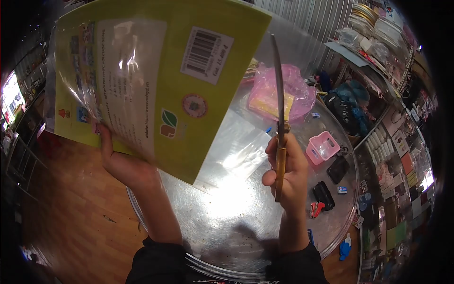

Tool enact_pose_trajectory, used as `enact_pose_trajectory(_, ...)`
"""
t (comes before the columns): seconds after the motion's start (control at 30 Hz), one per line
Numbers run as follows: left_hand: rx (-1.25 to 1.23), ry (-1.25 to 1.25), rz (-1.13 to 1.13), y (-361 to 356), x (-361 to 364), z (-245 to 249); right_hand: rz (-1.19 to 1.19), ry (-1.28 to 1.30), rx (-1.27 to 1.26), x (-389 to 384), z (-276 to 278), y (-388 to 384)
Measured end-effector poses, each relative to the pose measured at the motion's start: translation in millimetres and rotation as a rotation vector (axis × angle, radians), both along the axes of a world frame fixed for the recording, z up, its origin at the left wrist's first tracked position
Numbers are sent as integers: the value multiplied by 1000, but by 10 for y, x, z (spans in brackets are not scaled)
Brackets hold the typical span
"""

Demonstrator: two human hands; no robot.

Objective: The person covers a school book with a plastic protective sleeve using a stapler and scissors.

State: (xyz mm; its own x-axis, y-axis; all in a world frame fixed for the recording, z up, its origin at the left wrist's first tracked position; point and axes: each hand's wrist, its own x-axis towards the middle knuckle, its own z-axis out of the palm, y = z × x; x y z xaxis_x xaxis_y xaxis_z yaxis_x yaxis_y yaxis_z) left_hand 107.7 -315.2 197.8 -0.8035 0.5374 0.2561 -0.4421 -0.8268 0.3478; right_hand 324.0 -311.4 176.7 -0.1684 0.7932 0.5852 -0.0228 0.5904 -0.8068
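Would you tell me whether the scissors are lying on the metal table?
No, the right hand grips the scissors upright, above the metal table.

One head-worn camera looks forward and down at the round metal table (236, 227) from close above; its fisheye lens bends the scene. The left hand (118, 161) and right hand (289, 165) enter from the near edge; shelves (397, 156) curve along the far right.

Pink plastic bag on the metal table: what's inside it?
Through the pink plastic bag a flat yellow thing shows. The scissors in the right hand cross in front and hide part of it; what it is cannot be told.
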Motion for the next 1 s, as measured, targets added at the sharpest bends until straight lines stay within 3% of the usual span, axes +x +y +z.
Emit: enact_pose_trajectory(1.0, 25, -54, -86, 29, 4, -4, -131, -7, 54, -38, 63, -52)
